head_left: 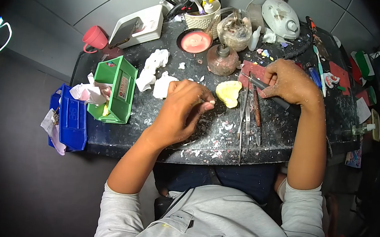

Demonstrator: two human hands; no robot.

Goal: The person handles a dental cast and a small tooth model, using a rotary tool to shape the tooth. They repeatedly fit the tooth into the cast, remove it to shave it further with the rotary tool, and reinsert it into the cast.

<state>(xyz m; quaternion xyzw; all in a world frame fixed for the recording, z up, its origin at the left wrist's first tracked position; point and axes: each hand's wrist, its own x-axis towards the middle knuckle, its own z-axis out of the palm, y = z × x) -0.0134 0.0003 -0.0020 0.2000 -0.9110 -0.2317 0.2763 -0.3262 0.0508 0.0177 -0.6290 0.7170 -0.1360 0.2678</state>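
My left hand (184,109) is closed in a pinch over the table, with a small pale piece (212,102) at the tips of thumb and index finger; its kind is too small to make out. Fingers of my right hand (292,82) wrap round a dark pen-shaped rotary handpiece (258,83), whose thin metal tip points left over a red sheet (253,70). Between the hands lies a yellow lump (228,94), like plaster or stone. Just right of it are thin metal tools (243,123) and a brown-handled knife (257,113), side by side.
A spirit burner (223,60) and a pan of pink material (195,42) stand behind the hands. Crumpled tissue (156,60) and green (124,89) and blue (73,123) bins are at the left. A toothbrush (319,67) lies on the right. White scraps litter the dark tabletop (188,139).
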